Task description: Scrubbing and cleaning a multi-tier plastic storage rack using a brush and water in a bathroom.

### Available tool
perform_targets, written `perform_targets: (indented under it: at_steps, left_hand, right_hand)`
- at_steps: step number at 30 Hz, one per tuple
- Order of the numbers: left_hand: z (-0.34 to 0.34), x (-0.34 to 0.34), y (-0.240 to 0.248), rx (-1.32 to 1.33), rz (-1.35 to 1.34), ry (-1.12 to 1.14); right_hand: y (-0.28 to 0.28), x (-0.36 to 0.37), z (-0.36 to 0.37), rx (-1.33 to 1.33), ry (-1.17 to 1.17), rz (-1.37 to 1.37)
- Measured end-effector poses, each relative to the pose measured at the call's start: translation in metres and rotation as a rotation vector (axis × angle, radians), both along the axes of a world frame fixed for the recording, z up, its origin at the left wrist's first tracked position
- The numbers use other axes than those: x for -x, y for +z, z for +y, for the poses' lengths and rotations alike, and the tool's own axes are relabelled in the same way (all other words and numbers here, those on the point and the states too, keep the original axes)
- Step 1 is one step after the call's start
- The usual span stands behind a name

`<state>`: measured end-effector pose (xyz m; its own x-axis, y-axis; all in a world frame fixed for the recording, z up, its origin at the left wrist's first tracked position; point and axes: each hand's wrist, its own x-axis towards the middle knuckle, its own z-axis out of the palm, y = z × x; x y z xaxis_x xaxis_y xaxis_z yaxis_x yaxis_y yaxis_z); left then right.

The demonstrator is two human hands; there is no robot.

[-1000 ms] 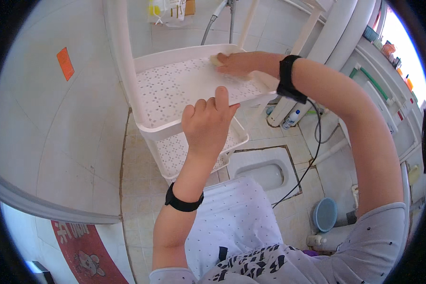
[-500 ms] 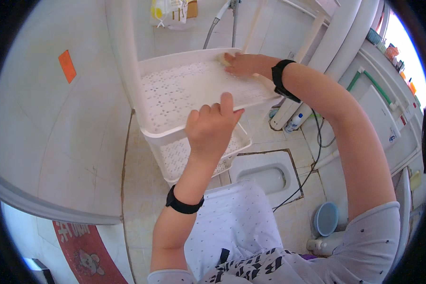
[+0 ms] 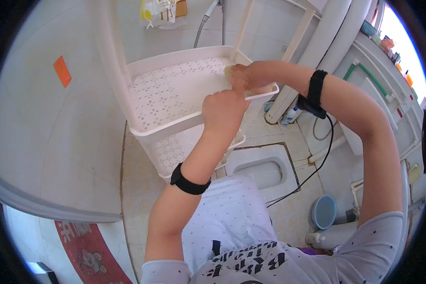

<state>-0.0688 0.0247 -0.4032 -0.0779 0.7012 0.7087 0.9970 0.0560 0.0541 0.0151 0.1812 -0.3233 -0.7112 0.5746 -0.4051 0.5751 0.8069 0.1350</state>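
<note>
A white plastic tiered shelf rack [image 3: 168, 126] with perforated trays stands in front of me. My left hand [image 3: 224, 110] is closed over the front rim of its upper tray, near the right end. Inside that tray, at the back right corner, my right hand [image 3: 247, 77] presses a pale yellow, sponge-like pad [image 3: 228, 71] against the tray. Its fingers curl round the pad and hide most of it. The lower tray [image 3: 175, 150] shows partly beneath, behind my left forearm.
A squat toilet [image 3: 262, 171] is set in the tiled floor right of the rack. A black cable [image 3: 321, 166] hangs from my right wrist strap. Farther right are a blue basin [image 3: 324, 212] and a bottle [image 3: 289, 116] beside white pipes. A curved pale wall panel [image 3: 57, 142] borders the left.
My right hand has drawn slightly nearer to me and rightward with the pad along the tray's right end. My left hand has slid right along the front rim.
</note>
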Motion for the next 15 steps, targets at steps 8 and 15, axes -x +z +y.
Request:
perform_targets:
  at_steps: [8, 15]
  left_hand:
    - [0.005, 0.004, -0.006, 0.012, -0.005, 0.04]
    - [0.012, 0.005, -0.012, -0.1, 0.083, -0.001]
  right_hand:
    - [-0.028, 0.011, 0.024, -0.438, 0.059, -0.116]
    - [-0.028, 0.036, 0.053, -0.576, 0.1, -0.12]
